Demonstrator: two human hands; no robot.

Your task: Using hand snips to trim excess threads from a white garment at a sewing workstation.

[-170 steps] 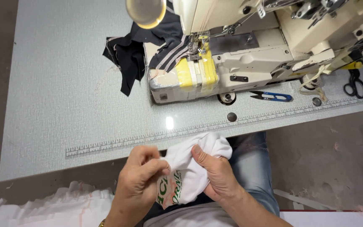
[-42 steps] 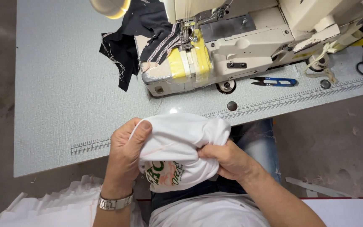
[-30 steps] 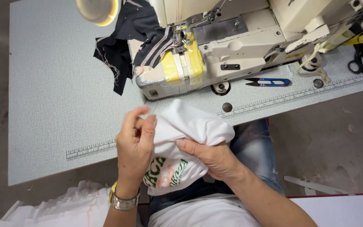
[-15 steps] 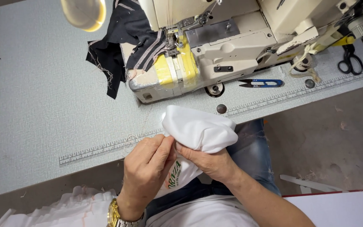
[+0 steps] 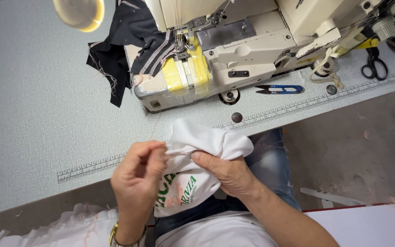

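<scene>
I hold a bunched white garment [image 5: 206, 142] with a green and orange print at the near edge of a grey sewing table [image 5: 46, 114]. My left hand [image 5: 138, 178] pinches a fold of the cloth between thumb and fingertips. My right hand [image 5: 227, 171] grips the bunch from the right, thumb on top. A cream industrial sewing machine [image 5: 234, 50] with yellow tape on its bed stands at the back of the table. Black fabric with striped trim [image 5: 129, 45] lies under its needle area.
Blue thread snips [image 5: 280, 89] lie in front of the machine. Black scissors [image 5: 373, 64] rest at the far right. A lit lamp head [image 5: 79, 13] hangs at top left. White ruffled cloth [image 5: 56, 228] is heaped at lower left, a white panel [image 5: 366, 226] at lower right.
I have turned and regathered the white garment in my hands. My left hand went from a wide grip over the bunch to a fingertip pinch on a fold; the view shifted slightly.
</scene>
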